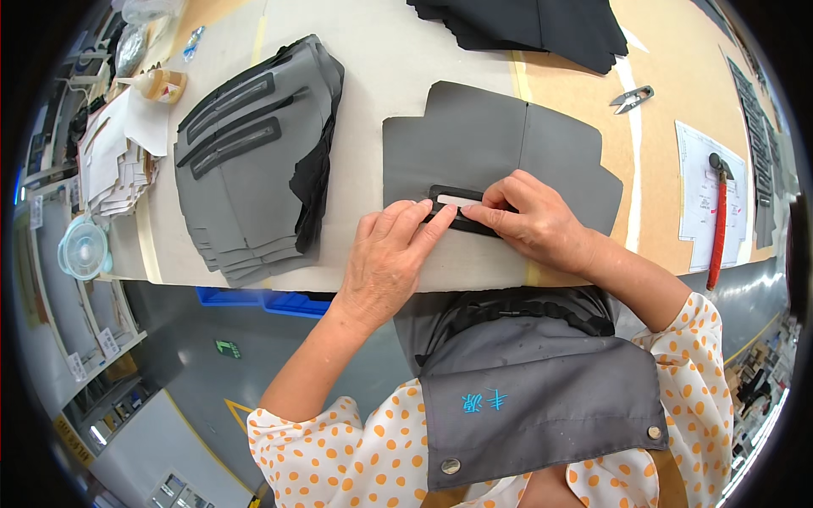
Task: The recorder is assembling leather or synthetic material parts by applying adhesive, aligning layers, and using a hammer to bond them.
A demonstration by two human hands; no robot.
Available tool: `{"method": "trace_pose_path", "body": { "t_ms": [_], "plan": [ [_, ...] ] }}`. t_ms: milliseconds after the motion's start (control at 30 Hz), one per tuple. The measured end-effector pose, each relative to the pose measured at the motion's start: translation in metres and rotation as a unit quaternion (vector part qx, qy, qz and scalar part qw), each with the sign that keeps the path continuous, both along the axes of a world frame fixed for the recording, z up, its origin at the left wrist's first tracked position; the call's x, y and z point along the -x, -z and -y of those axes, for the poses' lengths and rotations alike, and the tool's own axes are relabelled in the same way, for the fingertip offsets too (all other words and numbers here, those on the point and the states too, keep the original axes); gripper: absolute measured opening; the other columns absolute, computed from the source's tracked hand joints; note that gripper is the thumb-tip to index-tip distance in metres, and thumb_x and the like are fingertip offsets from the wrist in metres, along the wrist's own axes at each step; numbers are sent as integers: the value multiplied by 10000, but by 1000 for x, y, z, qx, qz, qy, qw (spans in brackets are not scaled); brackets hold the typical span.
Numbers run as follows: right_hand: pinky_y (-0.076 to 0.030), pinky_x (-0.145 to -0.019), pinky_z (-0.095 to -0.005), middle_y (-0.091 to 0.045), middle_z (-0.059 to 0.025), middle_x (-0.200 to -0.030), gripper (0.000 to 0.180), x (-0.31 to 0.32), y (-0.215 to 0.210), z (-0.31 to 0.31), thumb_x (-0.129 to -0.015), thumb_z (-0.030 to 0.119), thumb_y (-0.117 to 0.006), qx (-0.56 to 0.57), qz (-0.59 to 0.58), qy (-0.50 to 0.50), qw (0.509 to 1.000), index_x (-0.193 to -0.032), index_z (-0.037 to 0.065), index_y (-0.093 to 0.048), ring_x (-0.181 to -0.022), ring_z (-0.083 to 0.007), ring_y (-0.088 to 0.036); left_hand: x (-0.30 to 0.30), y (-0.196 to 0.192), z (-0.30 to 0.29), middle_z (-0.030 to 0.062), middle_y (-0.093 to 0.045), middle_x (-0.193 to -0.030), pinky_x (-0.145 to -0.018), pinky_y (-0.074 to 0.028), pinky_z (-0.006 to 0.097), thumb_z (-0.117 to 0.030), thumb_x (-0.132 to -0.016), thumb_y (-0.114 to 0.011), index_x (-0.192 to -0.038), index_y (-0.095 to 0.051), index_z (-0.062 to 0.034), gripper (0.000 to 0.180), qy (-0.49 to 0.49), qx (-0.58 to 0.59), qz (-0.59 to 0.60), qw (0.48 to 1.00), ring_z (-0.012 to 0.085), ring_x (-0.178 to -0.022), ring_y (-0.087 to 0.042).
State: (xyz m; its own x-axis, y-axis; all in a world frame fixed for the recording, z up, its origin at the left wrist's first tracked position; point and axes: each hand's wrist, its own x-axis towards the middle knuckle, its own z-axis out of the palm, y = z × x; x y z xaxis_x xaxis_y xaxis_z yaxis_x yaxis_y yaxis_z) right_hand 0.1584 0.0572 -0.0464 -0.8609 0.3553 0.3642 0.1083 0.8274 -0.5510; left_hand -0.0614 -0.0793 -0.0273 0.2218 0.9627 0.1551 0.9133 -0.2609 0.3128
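Note:
A dark grey cut panel (474, 135) of smooth sheet material lies flat before me. Near its front edge is a long narrow slot with a black rim (434, 191), and a pale surface shows inside. My left hand (381, 258) rests at the left end of the slot, fingers stretched and fingertips pressing on the rim. My right hand (542, 222) pinches the black rim at the slot's right part between thumb and bent fingers. The fingers hide part of the rim.
Left of the panel lies a stack of grey panels (246, 186) with black-rimmed slots. Black sheets (533, 30) lie at the back. Thread snips (632, 100), a red-handled hammer (719, 220) on a paper pattern (693, 186), a glue bottle (161, 85) and paper pieces (123, 161) surround the work.

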Motion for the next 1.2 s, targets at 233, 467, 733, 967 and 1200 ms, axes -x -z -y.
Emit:
{"method": "trace_pose_path", "body": {
  "t_ms": [233, 467, 733, 967, 1200],
  "plan": [
    [-525, -764, -338, -585, -72, -949, 384, -3, -7, -3, -765, 55, -695, -103, 28, -43, 993, -1147, 19, -693, -855, -229, -571, 1, -3, 1, 41, -580, -1284, -963, -423, 369, 17, -820, -621, -1372, -638, -130, 571, 24, -5, -47, 999, 208, -1200, -563],
    [-520, -770, -356, -614, -63, -895, 315, 1, -19, -6, -808, 52, -749, 39, 80, 5, 996, -1118, 38, -692, -839, -261, -571, -6, -4, 3, 41, -579, -1319, -968, -427, 363, -49, -856, -613, -1375, -613, -54, 519, 36, -19, -77, 996, 200, -1223, -552],
    [-526, -739, -340, -623, -46, -894, 338, -9, -6, 2, -774, 17, -761, 35, 32, 25, 999, -1105, 84, -751, -845, -233, -581, -8, -8, 1, 51, -572, -1300, -977, -423, 370, 0, -830, -610, -1395, -600, -75, 570, 16, 10, -36, 999, 210, -1219, -551],
    [-508, -686, -312, -603, -34, -911, 434, -12, -8, 0, -723, -6, -753, -77, 19, -7, 997, -1151, 64, -735, -800, -207, -550, -8, -6, 0, 42, -563, -1261, -974, -417, 371, -8, -827, -616, -1395, -617, -151, 586, 21, 14, -32, 999, 213, -1216, -550],
    [-507, -770, -352, -609, -64, -904, 343, -11, -19, 1, -773, 50, -744, 7, 59, 5, 998, -1112, 31, -698, -858, -250, -573, -15, -8, 2, 57, -572, -1322, -1013, -426, 374, -66, -859, -605, -1389, -601, -61, 530, 43, -4, -70, 997, 217, -1251, -546]
  ]
}}
